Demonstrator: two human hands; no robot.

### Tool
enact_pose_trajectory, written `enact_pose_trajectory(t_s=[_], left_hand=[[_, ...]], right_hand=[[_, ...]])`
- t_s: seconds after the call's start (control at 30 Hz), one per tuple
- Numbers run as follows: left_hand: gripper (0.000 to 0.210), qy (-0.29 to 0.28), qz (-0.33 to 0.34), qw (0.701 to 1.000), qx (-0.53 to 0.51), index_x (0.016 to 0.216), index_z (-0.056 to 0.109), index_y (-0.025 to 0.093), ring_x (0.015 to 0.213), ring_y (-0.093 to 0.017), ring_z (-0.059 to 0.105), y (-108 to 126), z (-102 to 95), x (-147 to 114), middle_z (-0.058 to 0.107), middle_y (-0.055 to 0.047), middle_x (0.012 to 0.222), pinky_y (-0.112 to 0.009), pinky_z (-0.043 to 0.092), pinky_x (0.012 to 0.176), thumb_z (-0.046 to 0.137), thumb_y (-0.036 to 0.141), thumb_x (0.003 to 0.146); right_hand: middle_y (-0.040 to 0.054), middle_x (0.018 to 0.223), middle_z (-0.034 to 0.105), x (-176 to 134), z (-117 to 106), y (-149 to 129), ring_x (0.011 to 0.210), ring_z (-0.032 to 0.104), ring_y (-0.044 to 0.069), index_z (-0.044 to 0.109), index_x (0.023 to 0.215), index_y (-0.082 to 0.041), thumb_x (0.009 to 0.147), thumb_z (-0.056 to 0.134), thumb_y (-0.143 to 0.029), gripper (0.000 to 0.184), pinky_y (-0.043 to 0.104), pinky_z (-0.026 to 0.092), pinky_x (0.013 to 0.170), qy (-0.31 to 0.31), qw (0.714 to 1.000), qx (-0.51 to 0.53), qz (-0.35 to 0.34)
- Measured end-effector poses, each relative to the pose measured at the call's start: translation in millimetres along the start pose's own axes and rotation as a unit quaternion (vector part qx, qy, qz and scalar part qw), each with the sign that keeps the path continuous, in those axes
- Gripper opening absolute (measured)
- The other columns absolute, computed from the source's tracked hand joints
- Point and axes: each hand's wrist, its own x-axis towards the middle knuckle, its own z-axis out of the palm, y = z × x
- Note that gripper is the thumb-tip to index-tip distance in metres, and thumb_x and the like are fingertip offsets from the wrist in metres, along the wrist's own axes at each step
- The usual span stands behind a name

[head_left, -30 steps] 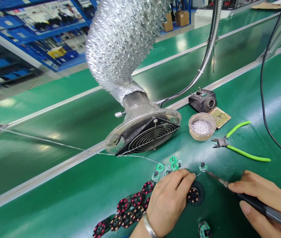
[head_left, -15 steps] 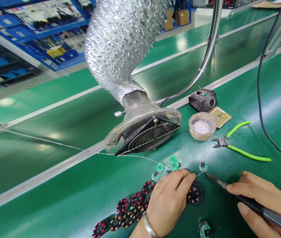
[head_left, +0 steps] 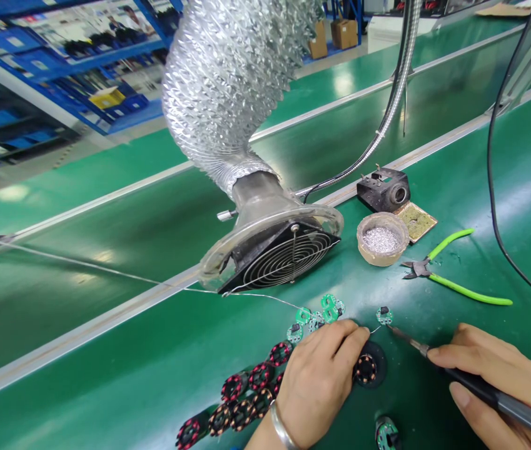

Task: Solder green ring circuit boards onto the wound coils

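Observation:
My left hand (head_left: 324, 375) is closed in a pinch on a thin solder wire (head_left: 376, 329), whose tip pokes out toward a small round circuit board (head_left: 384, 315). My right hand (head_left: 500, 381) grips a soldering iron (head_left: 474, 384) like a pen, its tip at the lower edge of that board. A black part on the board stands up from its face. Just below the left fingertips lies a round copper-wound coil (head_left: 366, 369) on a dark disc. Several more green boards (head_left: 328, 306) lie beyond the left hand, partly hidden by it.
Several wound coils (head_left: 234, 387) stand in rows left of my hand. A fume extractor hood (head_left: 274, 250) hangs over the bench. Green-handled cutters (head_left: 453, 265), a bowl of solder bits (head_left: 381, 239) and an iron stand (head_left: 384, 189) lie farther back. Another board-topped part (head_left: 387, 434) is near the front.

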Motion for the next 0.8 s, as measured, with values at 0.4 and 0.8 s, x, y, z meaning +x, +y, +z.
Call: enact_pose_trajectory(t_s=[0.4,0.8], left_hand=[[0.027,0.001,-0.001,1.0,0.006,0.1,0.065,0.018,0.074,-0.017,0.068,0.2,-0.1,1.0,0.072,-0.005,0.09,-0.029,0.058,0.065,0.039,0.013,0.096],[0.025,0.014,0.012,1.0,-0.008,0.101,0.064,0.017,0.075,-0.015,0.069,2.4,1.3,5.9,0.074,-0.004,0.089,-0.027,0.057,0.069,0.04,0.014,0.097]], right_hand=[[0.0017,0.067,0.053,-3.6,-2.7,0.5,0.057,0.052,0.015,0.06,0.103,-0.019,0.083,0.045,-0.011,0.026,0.03,0.04,0.051,-0.015,1.0,-0.023,0.009],[0.0035,0.068,0.057,-1.4,-1.5,0.1,0.056,0.054,0.016,0.062,0.102,-0.018,0.081,0.047,-0.012,0.026,0.03,0.042,0.05,0.005,1.0,-0.008,0.017]])
